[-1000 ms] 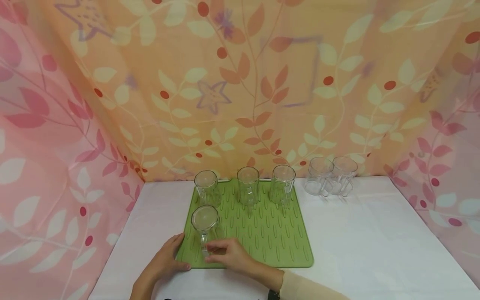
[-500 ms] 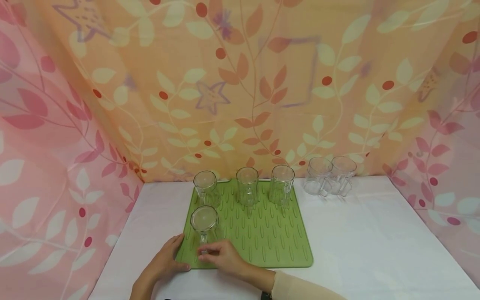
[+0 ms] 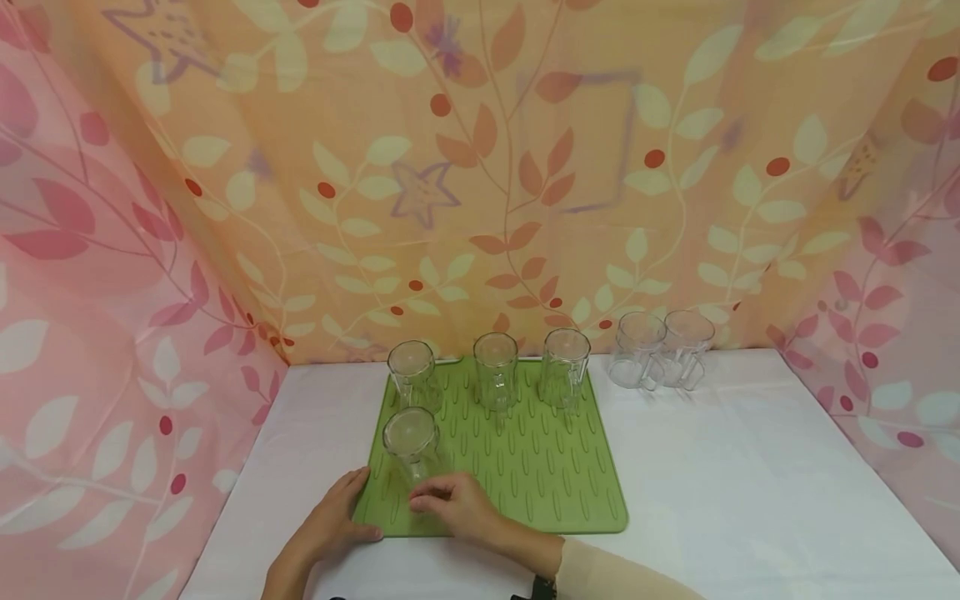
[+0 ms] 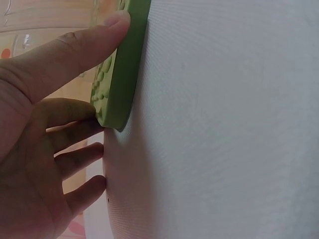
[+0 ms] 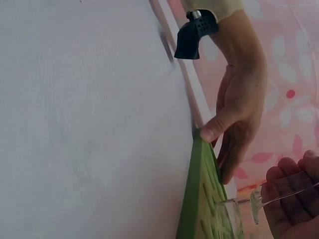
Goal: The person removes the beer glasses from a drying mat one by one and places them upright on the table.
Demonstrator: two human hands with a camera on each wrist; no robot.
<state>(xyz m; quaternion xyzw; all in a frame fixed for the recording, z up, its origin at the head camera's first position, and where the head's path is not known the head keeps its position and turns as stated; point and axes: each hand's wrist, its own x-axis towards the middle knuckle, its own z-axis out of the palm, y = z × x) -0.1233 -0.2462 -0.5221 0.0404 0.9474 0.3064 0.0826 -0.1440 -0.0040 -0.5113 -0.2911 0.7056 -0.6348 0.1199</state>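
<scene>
A clear glass mug [image 3: 410, 433] stands at the front left of a green ribbed mat [image 3: 525, 487]. My right hand [image 3: 457, 504] pinches this mug's handle between thumb and fingers; in the right wrist view the clear glass handle [image 5: 255, 204] lies against the curled fingers. My left hand [image 3: 330, 512] rests at the mat's front left corner. Its thumb lies on the mat's front edge, and its fingers extend along the left side, as the left wrist view also shows. Three more glass mugs stand along the mat's back edge, including the left one [image 3: 412, 375].
Two clear glass mugs [image 3: 637, 350] stand close together on the white tablecloth [image 3: 720, 467], right of the mat. An orange and pink leaf-patterned cloth [image 3: 510, 167] hangs behind the table and down both sides.
My right hand shifted slightly left, then back right. The front mug's handle now points more to the right than before. My left hand stayed at the mat's corner.
</scene>
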